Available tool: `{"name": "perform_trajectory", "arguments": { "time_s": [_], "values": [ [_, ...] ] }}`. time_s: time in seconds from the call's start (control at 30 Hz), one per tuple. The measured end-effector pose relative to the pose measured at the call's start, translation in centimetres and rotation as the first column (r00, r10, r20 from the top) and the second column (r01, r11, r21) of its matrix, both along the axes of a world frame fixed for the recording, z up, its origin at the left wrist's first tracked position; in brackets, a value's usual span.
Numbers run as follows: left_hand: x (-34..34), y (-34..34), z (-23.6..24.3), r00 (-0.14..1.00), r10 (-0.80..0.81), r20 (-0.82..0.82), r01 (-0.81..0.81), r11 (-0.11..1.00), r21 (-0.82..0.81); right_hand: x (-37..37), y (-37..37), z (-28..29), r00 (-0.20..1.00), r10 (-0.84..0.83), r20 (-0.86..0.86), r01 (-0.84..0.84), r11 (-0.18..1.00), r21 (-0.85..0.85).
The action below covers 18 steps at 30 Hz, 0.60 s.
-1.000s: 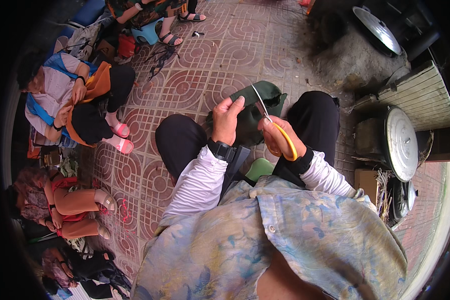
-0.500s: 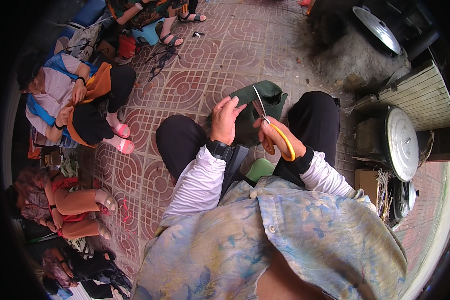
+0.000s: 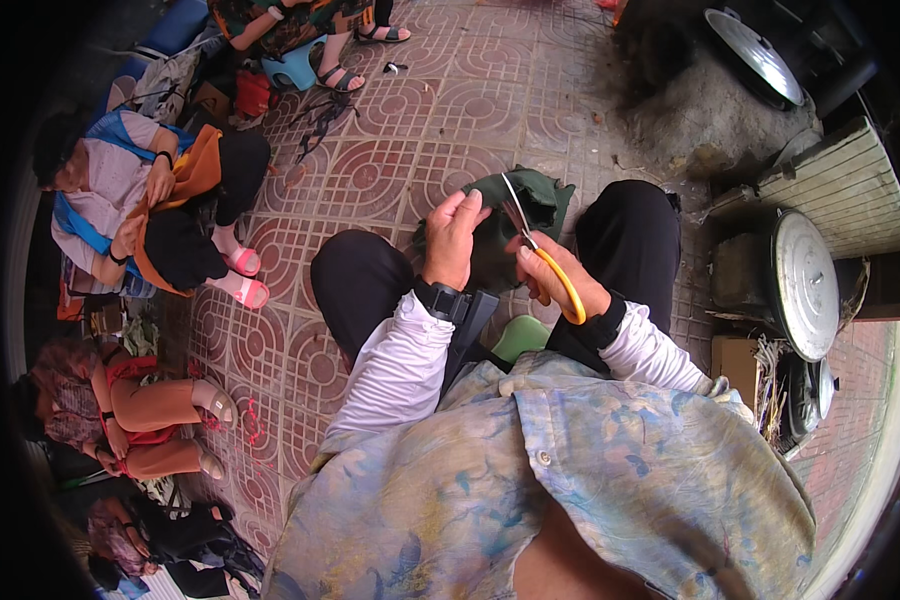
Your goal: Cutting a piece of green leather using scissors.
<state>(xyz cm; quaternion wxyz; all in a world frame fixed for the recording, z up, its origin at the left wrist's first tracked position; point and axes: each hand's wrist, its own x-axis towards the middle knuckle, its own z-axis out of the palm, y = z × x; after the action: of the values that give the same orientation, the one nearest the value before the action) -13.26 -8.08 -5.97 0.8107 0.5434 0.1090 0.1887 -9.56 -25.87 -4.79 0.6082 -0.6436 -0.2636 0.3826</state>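
**Parted blades, soft cloth, bare skin close by**

Well left of my hands, a seated co-worker bends over an orange cloth; I judge that too far off to jog me.

My left hand is upright with its thumb raised, fingertips at the near left edge of the green cloth. I can't tell from here whether they pinch it. If they don't, I'd expect the fabric to fold away and the cut to wander, since little else seems to tension it.

The cloth lies just beyond my hands, bunched and sagging between the knees. Its dark folds could hide a second layer, and a snip might catch both.

Next come the scissors, blades apart, pointing up and away across the cloth. The tips sit near the left thumb; a slip leftward could nick it.

My right hand is closed around the yellow handles. Its front fingers are close to the pivot, so a hard squeeze might pinch skin.
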Motion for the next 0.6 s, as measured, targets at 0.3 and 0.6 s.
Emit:
{"name": "perform_trajectory", "arguments": {
  "time_s": [0.3,0.6],
  "values": [
    [0.3,1.5,-0.5,0.984,0.161,0.071,-0.140,0.962,-0.236,-0.3,-0.3,0.5,0.983,0.085,-0.166,-0.086,0.996,0.000],
    [0.3,1.3,-0.4,0.966,0.259,0.016,-0.248,0.940,-0.233,-0.4,-0.2,0.5,0.977,0.093,-0.193,-0.096,0.995,-0.005]
  ]
}}
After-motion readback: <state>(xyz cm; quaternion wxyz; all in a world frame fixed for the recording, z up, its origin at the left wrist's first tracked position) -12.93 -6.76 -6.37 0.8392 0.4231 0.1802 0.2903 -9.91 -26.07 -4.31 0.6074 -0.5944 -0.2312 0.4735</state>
